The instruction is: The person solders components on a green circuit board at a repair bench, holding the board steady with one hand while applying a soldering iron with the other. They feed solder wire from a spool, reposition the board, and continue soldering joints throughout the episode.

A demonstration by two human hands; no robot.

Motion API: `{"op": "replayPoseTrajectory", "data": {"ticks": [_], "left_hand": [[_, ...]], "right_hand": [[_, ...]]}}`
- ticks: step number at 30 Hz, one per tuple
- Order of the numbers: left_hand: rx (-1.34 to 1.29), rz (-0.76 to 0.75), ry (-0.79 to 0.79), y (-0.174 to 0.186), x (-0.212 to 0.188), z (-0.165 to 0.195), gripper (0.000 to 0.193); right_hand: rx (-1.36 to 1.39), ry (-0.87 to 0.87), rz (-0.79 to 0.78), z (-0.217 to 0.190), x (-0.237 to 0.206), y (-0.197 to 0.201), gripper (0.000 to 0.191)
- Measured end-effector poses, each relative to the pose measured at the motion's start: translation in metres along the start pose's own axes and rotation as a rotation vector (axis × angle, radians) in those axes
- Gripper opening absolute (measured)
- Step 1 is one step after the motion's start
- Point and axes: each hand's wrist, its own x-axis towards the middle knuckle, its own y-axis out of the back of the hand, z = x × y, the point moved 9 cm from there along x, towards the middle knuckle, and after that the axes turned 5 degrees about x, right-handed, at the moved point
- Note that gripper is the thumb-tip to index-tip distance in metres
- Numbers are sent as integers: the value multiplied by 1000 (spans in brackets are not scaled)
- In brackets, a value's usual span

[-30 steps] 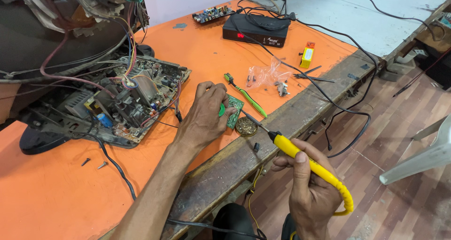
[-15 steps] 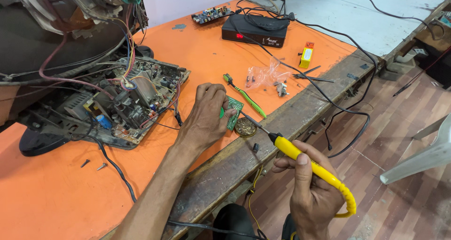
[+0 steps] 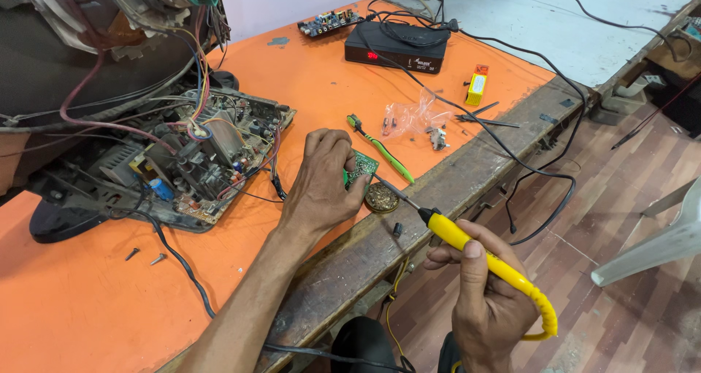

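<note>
Small green circuit board [image 3: 361,168] pinned on the orange worktop [image 3: 307,95] near its front edge, left hand [image 3: 321,183] closed in a grip on it. Yellow soldering iron [image 3: 482,260] clasped tight in the right hand [image 3: 485,303], tip seemingly touching the board. Round tin [image 3: 381,197] just beside. Big open circuit board [image 3: 193,161] further left.

The small board [image 3: 361,167] sits under the left hand [image 3: 321,187]. The tin [image 3: 381,197] lies just right of that grip. The big circuit board [image 3: 197,161] lies to its left.

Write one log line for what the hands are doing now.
left hand: holds small green circuit board | right hand: grips yellow soldering iron | tip: at board
</note>
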Motion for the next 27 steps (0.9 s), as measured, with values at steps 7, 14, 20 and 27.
{"op": "replayPoseTrajectory", "data": {"ticks": [7, 14, 20, 27], "left_hand": [[-21, 49, 79, 3, 1, -1, 35], [-31, 144, 67, 2, 4, 3, 34], [-61, 139, 98, -2, 3, -1, 37], [-52, 141, 103, -2, 4, 1, 37]], "right_hand": [[6, -2, 10, -1, -1, 1, 28], [28, 6, 5, -1, 0, 2, 29], [-2, 43, 32, -5, -2, 7, 30], [-11, 71, 81, -11, -1, 19, 31]]}}
